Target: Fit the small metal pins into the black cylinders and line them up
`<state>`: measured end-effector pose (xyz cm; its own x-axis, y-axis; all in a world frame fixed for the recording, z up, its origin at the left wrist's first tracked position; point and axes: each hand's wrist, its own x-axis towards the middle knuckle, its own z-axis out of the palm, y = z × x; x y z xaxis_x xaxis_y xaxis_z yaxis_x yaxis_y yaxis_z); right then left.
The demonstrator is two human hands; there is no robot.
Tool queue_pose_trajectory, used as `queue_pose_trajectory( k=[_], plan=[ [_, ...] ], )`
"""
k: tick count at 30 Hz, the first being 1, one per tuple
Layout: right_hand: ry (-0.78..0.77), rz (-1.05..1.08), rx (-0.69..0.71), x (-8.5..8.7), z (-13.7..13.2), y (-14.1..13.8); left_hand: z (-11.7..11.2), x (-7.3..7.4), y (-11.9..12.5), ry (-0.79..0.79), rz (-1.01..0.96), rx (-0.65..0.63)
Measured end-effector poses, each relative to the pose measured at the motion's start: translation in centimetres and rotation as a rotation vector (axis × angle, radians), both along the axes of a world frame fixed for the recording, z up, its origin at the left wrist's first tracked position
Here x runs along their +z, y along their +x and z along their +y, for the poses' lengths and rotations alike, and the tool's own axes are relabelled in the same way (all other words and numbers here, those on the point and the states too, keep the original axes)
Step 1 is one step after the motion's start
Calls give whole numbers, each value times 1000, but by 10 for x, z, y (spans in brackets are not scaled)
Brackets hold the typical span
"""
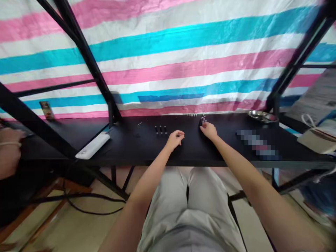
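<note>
Both my arms reach out over a black table (141, 154). My left hand (175, 138) rests on the tabletop with its fingers curled in a pinch; what it holds, if anything, is too small to make out. My right hand (208, 130) is a little farther back, fingers closed around a small dark part (203, 121) with a pale tip. Three small dark upright pieces (161, 130) stand in a row just left of my left hand. A line of tiny pale pins (192, 114) lies at the table's back edge.
A white flat device (93, 146) lies at the front left. A metal dish (262, 116) sits at the back right, near a blurred-out patch. Black frame struts (86, 59) cross before a striped tarp. Another person's hand (9, 150) shows at the left edge.
</note>
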<state>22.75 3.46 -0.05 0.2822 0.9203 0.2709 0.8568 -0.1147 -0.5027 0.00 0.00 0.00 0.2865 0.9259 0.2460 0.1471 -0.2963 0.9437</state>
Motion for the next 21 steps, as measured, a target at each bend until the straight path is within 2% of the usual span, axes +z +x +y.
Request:
queue_pose_trajectory(
  k=[7, 13, 17, 21],
  plan=[
    [-19, -29, 9, -3, 3, 1, -2, 1, 1, 2, -8, 9],
    [-56, -32, 43, 5, 4, 8, -4, 3, 2, -16, 1, 14],
    [-77, 37, -7, 10, 2, 17, -3, 2, 3, -13, 4, 11],
    [-59, 71, -48, 5, -1, 21, -4, 3, 3, -10, 7, 9]
  ],
)
